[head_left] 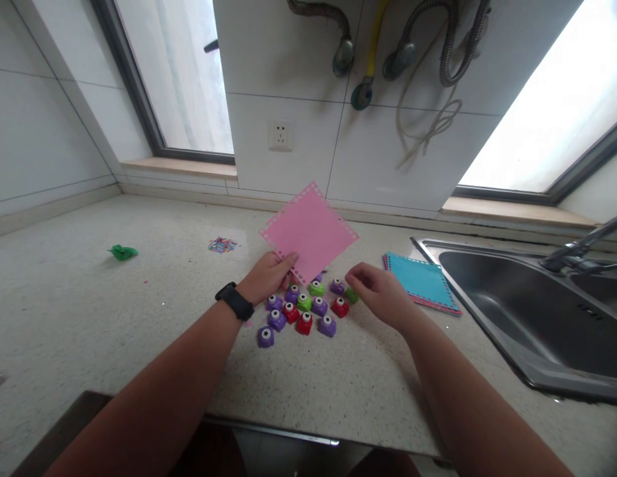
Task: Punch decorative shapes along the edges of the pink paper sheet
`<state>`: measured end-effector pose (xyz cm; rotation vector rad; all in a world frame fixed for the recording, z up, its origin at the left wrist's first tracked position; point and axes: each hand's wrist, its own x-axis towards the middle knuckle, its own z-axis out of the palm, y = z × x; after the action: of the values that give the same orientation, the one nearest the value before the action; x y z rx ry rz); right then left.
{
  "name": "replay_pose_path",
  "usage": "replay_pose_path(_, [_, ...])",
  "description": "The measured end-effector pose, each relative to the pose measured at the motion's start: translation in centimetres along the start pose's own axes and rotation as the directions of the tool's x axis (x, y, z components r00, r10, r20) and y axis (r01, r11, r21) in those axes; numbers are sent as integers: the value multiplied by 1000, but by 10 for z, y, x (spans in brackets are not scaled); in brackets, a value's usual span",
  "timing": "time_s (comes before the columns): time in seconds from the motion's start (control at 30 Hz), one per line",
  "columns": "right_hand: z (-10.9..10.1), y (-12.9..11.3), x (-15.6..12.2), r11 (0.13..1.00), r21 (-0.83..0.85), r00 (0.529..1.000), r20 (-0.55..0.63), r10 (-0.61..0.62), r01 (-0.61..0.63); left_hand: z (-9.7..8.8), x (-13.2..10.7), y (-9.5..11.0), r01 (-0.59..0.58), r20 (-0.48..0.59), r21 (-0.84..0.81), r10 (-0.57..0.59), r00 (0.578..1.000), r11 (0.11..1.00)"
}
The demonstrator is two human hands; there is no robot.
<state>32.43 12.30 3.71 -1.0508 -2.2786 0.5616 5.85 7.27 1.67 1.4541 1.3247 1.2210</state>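
Observation:
My left hand point(273, 275), with a black watch on the wrist, is closed on the lower corner of a pink paper sheet point(313, 232). Small shapes are punched along the sheet's edges. It is held up, tilted like a diamond, above several small craft punches. Among these are a purple punch point(266, 336), a red punch point(304, 323) and a lime green punch point(316, 288). My right hand point(378, 291) hovers at the right of the group with fingers curled and no object visible in them. A darker green punch point(351, 295) is just below its fingertips.
Blue and pink punched sheets point(420, 281) lie stacked beside the steel sink point(492, 331) at right. Paper confetti point(223, 245) forms a small pile at left, with a crumpled green item point(123, 252) farther left. The speckled countertop point(139, 318) meets a tiled wall behind.

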Motion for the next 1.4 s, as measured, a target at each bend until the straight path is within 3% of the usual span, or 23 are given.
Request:
replay_pose_path(0.07, [-3,-2,-2,986,-160,994,102,-36,52,1,0,1,22,4,-25,-22,1000,999])
replay_pose_path(0.13, [-2,-4,-3,974,-211,986,156,-53,85,3,-1,3,30,14,-45,-29,999,999])
replay_pose_path(0.43, [20,-3,0,968,-179,982,113,-154,173,4,-1,6,27,-15,-108,-29,999,994])
replay_pose_path(0.6, [26,-13,2,923,-206,934,225,-278,325,6,-1,9,13,-29,-107,-17,999,994])
replay_pose_path(0.77, [29,-18,4,902,-243,918,268,-291,357,10,-5,18,33,-11,-102,-34,999,994])
replay_pose_path(0.83, [27,-16,3,934,-180,936,236,-262,308,11,-6,21,32,-2,-89,-33,999,996])
replay_pose_path(0.93, [22,-12,2,993,103,994,91,-63,53,12,-8,24,34,5,-82,-33,999,996])
replay_pose_path(1.0, [18,-9,3,909,408,995,11,94,-91,12,-9,24,40,7,-78,-40,999,996])
replay_pose_path(1.1, [14,-9,4,677,732,984,-47,170,-82,14,-10,23,59,4,-79,-59,998,995])
replay_pose_path(1.2, [14,-11,4,529,848,979,-82,185,-29,16,-12,21,63,6,-106,-62,998,992])
replay_pose_path(1.3, [18,-13,3,479,878,981,-71,183,-25,17,-13,20,63,8,-103,-63,998,993])
replay_pose_path(1.4, [22,-14,2,504,863,986,-61,153,-25,18,-15,20,56,-5,-81,-57,998,995])
